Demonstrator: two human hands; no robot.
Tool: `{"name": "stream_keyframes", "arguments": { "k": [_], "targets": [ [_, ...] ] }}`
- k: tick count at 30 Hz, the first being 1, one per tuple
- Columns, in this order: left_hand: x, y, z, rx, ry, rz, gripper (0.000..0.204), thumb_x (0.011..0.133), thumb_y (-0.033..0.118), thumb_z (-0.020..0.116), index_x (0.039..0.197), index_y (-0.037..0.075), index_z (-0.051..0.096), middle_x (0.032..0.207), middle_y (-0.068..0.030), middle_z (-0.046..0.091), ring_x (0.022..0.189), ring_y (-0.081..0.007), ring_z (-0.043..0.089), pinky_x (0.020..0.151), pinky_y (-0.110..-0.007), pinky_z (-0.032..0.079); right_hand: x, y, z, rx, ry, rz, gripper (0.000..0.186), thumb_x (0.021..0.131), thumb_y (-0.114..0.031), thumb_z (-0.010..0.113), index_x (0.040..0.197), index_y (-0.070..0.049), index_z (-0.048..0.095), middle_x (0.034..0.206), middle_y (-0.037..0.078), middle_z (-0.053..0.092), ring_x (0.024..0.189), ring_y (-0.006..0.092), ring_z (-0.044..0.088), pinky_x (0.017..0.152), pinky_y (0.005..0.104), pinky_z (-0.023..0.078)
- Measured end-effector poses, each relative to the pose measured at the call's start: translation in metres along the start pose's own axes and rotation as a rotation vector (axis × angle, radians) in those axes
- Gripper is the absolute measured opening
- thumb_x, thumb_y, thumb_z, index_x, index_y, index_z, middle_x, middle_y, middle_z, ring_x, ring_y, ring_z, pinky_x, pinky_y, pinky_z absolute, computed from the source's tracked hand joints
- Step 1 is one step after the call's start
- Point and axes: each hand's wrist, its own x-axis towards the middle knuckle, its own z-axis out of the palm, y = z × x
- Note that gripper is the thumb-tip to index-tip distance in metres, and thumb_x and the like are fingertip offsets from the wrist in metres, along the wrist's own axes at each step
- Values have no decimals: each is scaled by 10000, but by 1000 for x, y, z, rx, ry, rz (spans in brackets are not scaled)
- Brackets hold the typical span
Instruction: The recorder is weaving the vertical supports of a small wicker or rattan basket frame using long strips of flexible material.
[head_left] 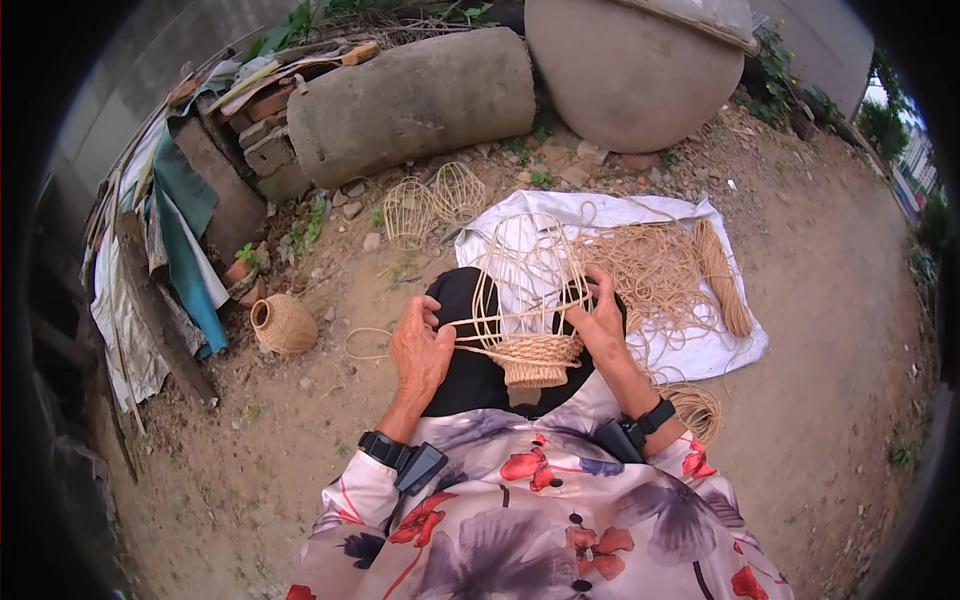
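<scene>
A half-woven basket [537, 352] rests on my lap, its woven tan base toward me and its bare wire ribs spreading away. My left hand [420, 348] is closed on a strand of tan cord [480, 322] to the left of the ribs, and the strand runs taut across to the frame. At the right side, my right hand [600, 325] grips the basket's ribs between thumb and fingers. A loose loop of cord [362, 345] hangs past my left hand. Finger detail at the ribs is partly hidden.
On a white sheet [740, 350] lie tangled cord [640, 260] and a cord bundle [722, 280]. A cord coil [697, 412] sits by my right forearm. Two bare frames [408, 215] and a finished woven basket [285, 324] stand on the dirt. Beyond are a concrete cylinder [415, 105] and a large vat [635, 75].
</scene>
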Motion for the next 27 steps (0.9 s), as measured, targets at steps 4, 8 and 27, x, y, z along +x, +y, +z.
{"name": "stream_keyframes", "arguments": {
  "k": [4,8,27],
  "targets": [
    [-5,2,0,-50,40,86,384,685,76,658,1060,94,576,818,-81,550,719,-230,568,642,-387,449,-2,-1,2,35,8,-51,674,745,-175,664,1336,-4,389,1234,226,528,1138,330,535,974,384,411],
    [-2,32,-9,66,-20,470,359,704,109,701,1058,104,641,891,-86,528,831,-234,538,734,-374,401,-2,1,-1,-45,63,-29,639,769,-187,651,1331,-14,402,1217,226,535,1123,329,538,968,386,413],
    [21,32,-15,101,-35,432,175,719,81,633,887,86,682,801,-84,553,746,-236,578,674,-382,474,-1,1,-6,-26,3,23,664,771,-240,657,1340,-16,400,1176,220,563,1087,310,566,942,377,434]
  ]
}}
